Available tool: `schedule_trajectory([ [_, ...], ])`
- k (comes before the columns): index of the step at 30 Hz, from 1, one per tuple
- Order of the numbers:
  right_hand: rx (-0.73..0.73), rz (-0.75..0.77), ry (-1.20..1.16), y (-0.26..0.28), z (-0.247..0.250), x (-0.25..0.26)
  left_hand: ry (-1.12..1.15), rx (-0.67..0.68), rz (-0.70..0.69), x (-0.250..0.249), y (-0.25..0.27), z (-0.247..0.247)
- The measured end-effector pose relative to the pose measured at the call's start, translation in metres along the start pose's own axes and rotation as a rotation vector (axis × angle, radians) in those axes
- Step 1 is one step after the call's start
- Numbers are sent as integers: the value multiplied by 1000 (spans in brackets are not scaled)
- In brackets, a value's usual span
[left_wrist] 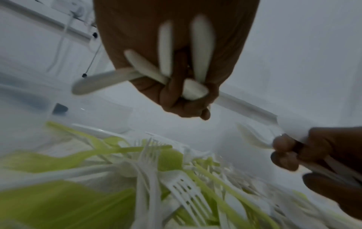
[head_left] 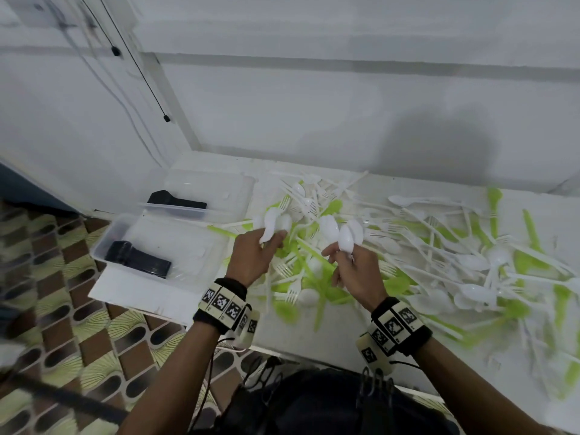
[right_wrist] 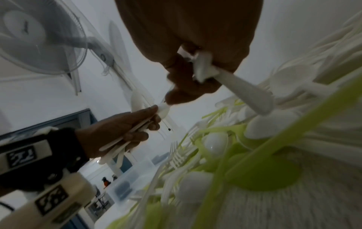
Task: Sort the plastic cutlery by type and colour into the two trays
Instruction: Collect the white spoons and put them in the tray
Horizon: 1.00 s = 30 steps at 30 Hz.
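While the left hand (head_left: 255, 251) is gripping a bunch of white spoons (head_left: 272, 221) in the head view, the right hand (head_left: 354, 271) is clutching another bunch (head_left: 342, 232) above the cutlery pile (head_left: 408, 255) on the desk (head_left: 317, 337), two trays (head_left: 103, 246) lying left. Left wrist view: fingers (left_wrist: 176, 93) are curling round spoon handles (left_wrist: 201, 46). Right wrist view: handles are showing in both fists.

A plain room in a home, it seems. Patterned floor (head_left: 94, 324) and white walls (head_left: 314, 105) show; a fan (right_wrist: 37, 38) hangs mounted.
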State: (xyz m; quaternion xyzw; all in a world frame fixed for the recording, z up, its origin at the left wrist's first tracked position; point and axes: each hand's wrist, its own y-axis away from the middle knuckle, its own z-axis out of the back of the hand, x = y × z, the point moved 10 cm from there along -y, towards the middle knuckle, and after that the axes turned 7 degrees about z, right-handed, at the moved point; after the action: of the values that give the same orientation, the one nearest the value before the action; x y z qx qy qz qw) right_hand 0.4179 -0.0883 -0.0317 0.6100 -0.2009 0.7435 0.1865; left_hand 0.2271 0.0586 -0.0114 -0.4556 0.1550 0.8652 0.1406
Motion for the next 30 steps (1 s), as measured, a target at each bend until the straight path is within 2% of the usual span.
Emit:
schedule_trajectory([
  [4,118,185,198,9,-23,10,100,-4,38,14,-5,18],
  [11,425,435,585,36,-89,11,170,-200,116,34,-14,59],
  [14,567,434,864,45,-119,-4,214,-203,112,36,-17,70],
  [17,632,397,1033,46,-134,-11,202,-151,90,30,-14,69],
  [20,642,376,1076,40,-140,-11,195,-124,92,34,-11,66],
  [24,585,386,1088,28,-137,-9,191,-116,107,45,-10,64],
  [28,567,303,929,16,-125,0,224,-118,84,42,-10,68],
  [30,502,263,814,10,-114,12,271,-122,75,41,-14,71],
])
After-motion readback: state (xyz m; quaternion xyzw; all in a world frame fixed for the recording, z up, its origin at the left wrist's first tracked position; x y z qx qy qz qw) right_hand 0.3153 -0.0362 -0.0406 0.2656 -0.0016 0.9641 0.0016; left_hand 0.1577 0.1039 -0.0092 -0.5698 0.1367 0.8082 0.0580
